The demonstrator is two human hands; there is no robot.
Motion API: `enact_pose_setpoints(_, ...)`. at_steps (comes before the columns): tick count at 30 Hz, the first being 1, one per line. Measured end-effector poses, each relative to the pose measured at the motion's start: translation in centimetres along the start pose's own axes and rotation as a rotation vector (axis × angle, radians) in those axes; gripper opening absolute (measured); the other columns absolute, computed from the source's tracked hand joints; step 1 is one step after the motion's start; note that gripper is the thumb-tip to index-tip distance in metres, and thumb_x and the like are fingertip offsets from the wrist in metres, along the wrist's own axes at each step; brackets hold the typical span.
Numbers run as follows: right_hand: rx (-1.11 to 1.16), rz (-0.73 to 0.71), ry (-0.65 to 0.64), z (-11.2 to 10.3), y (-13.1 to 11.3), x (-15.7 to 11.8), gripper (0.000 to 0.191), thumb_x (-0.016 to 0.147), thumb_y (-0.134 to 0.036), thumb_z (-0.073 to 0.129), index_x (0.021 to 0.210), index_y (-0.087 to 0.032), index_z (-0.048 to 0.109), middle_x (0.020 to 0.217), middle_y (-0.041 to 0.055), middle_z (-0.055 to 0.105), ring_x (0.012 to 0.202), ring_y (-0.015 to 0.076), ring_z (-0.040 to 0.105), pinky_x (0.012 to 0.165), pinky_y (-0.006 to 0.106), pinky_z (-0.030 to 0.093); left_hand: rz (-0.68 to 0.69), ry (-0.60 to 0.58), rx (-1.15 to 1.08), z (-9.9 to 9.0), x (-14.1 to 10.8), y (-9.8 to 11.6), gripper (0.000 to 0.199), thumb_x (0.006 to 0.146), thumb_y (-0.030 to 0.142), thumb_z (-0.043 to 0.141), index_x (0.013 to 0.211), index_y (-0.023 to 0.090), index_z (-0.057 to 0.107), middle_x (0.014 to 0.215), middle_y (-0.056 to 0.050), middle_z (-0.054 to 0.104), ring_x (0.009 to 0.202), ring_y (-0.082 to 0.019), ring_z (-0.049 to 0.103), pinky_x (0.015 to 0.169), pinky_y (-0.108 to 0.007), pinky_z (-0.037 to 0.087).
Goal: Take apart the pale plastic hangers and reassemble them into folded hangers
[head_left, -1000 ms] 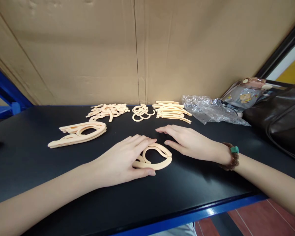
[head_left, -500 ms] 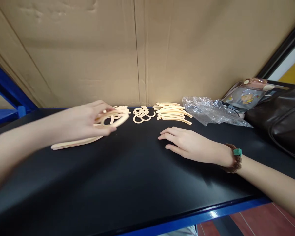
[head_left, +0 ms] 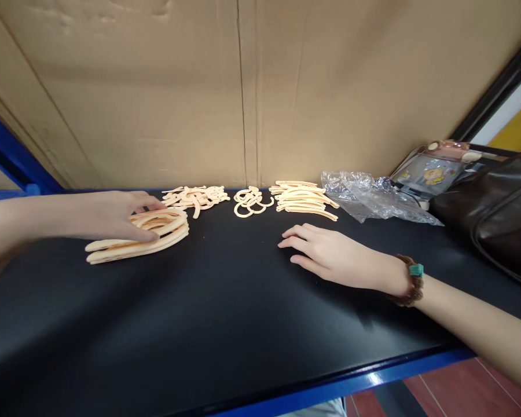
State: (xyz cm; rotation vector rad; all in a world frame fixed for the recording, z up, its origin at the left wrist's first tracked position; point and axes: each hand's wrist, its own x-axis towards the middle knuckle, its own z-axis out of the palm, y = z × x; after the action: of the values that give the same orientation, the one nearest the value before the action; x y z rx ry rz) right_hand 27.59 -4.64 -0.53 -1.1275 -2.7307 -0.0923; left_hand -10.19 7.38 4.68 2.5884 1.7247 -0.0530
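On the left of the black tabletop lies a stack of cream U-shaped pieces [head_left: 173, 234], their rounded ends toward the right. My left hand [head_left: 128, 215] is at the top of this stack, its thumb on the near side and its fingers on the far side of a U-shaped piece. Part of that piece is hidden under the palm. Palm down, my right hand [head_left: 319, 250] rests on the table with fingers slightly bent and apart, holding nothing. It wears a brown bracelet [head_left: 412, 281] with a green bead.
Along the back lie a heap of small curved cream pieces [head_left: 200, 198], some ring-like pieces [head_left: 252, 202] and a pile of long strips [head_left: 306, 200]. Clear plastic bags [head_left: 373, 197], a decorated pouch [head_left: 436, 168] and a dark leather bag [head_left: 495, 208] sit at the right. Cardboard [head_left: 178, 92] stands behind.
My left hand has moved left and down with the U-shaped piece, bringing it onto the stack. The back heap shows more fully. My right hand has stayed in place.
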Motion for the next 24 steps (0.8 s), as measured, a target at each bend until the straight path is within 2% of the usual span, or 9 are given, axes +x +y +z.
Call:
enact_pose_setpoints(2, -0.007, -0.001, 0.003, 0.1, 0.0, 0.0, 0.03, 0.099, -0.026, 0.042, 0.123, -0.016, 0.056, 0.124, 0.0115, 0.057, 0.112, 0.0237, 0.057, 0.097, 0.043, 0.049, -0.098, -0.169, 0.074, -0.1, 0.6, -0.6, 0.084, 0.059, 0.065, 0.059, 0.127, 0.016, 0.058, 0.117, -0.006, 0.066, 0.102, -0.028, 0.063, 0.087, -0.032, 0.047)
enact_pose_setpoints(3, -0.009, -0.001, 0.004, 0.1, 0.0, 0.0, 0.03, 0.099, -0.026, 0.042, 0.124, -0.016, 0.056, 0.124, 0.0114, 0.057, 0.112, 0.0236, 0.057, 0.097, 0.043, 0.05, -0.117, -0.198, 0.082, -0.2, 0.7, -0.8, 0.086, 0.059, 0.065, 0.058, 0.13, 0.017, 0.055, 0.12, -0.006, 0.065, 0.106, -0.029, 0.062, 0.087, -0.031, 0.047)
enact_pose_setpoints(13, -0.019, 0.007, -0.014, 0.1, 0.1, 0.0, 0.031, 0.099, -0.026, 0.042, 0.124, -0.016, 0.056, 0.125, 0.0108, 0.056, 0.112, 0.0232, 0.056, 0.099, 0.042, 0.049, -0.096, -0.231, 0.09, -0.1, 0.7, -1.1, 0.087, 0.06, 0.066, 0.054, 0.135, 0.022, 0.051, 0.124, -0.003, 0.063, 0.111, -0.029, 0.059, 0.09, -0.031, 0.046)
enact_pose_setpoints(19, -0.013, 0.01, -0.013, 0.1, 0.0, 0.0, 0.031, 0.099, -0.027, 0.041, 0.125, -0.017, 0.056, 0.125, 0.0105, 0.056, 0.112, 0.0229, 0.056, 0.099, 0.042, 0.048, -0.091, -0.237, 0.104, 0.2, 1.0, -1.6, 0.088, 0.061, 0.069, 0.054, 0.136, 0.023, 0.05, 0.125, -0.003, 0.063, 0.11, -0.029, 0.06, 0.088, -0.03, 0.046)
enact_pose_setpoints(24, -0.019, 0.012, -0.015, 0.1, 0.1, 0.0, 0.031, 0.099, -0.027, 0.041, 0.124, -0.016, 0.056, 0.125, 0.0106, 0.056, 0.111, 0.0229, 0.057, 0.099, 0.042, 0.048, -0.114, -0.241, 0.123, -0.1, 0.6, -1.1, 0.089, 0.061, 0.071, 0.054, 0.136, 0.023, 0.05, 0.124, -0.003, 0.063, 0.108, -0.029, 0.061, 0.088, -0.031, 0.046)
